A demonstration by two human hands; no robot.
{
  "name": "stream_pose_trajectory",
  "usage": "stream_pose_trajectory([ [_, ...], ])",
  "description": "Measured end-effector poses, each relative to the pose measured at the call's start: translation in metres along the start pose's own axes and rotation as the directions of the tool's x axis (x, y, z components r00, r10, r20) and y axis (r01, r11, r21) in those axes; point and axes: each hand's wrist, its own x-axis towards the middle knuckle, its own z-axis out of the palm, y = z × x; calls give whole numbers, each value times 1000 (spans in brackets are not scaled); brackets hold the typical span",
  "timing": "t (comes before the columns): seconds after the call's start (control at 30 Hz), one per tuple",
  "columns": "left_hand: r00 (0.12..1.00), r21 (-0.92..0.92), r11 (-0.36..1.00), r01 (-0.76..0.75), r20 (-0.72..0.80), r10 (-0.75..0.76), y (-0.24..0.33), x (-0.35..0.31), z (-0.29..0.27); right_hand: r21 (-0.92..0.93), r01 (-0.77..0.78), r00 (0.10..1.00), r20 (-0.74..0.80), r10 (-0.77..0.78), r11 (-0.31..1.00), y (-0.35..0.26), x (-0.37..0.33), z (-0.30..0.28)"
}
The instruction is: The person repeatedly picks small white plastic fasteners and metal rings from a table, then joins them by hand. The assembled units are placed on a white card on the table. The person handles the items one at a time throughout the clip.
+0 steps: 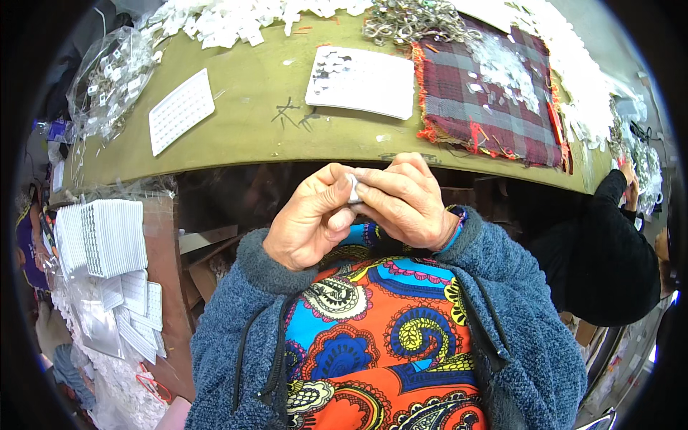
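Note:
A small white piece (353, 189) is pinched between my two hands, in front of the table's near edge. My left hand (312, 215) has its thumb and fingers closed on one side of it. From the other side, the bent fingers of my right hand (405, 201) press on it. Fingers cover most of the piece, so its exact kind is hidden. Beyond my hands, a white tray (373, 89) with dark and silvery small parts along its left end lies on the green tabletop (251, 115).
Another white tray with a dimpled grid (181, 111) lies left. A plaid cloth (459, 107) bears clear pieces; above it sits a heap of metal rings (412, 21). White pieces (222, 21) pile along the far edge. Tray stacks (115, 236) stand left; a black-sleeved person (609, 251) works right.

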Motion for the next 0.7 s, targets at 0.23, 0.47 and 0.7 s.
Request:
stream_pose_trajectory([
  [0.23, 993, 69, 991, -116, 41, 113, -9, 14, -4, -254, -387, 921, -49, 387, 886, 18, -20, -31],
  [0.47, 989, 109, 984, -139, -27, 143, -7, 13, -1, -386, -311, 898, 180, 401, 869, 20, -17, -14],
  [0.7, 988, 128, 981, -144, -28, 149, -4, 14, -9, -239, -95, 980, 147, 132, 966, 31, -37, -20],
])
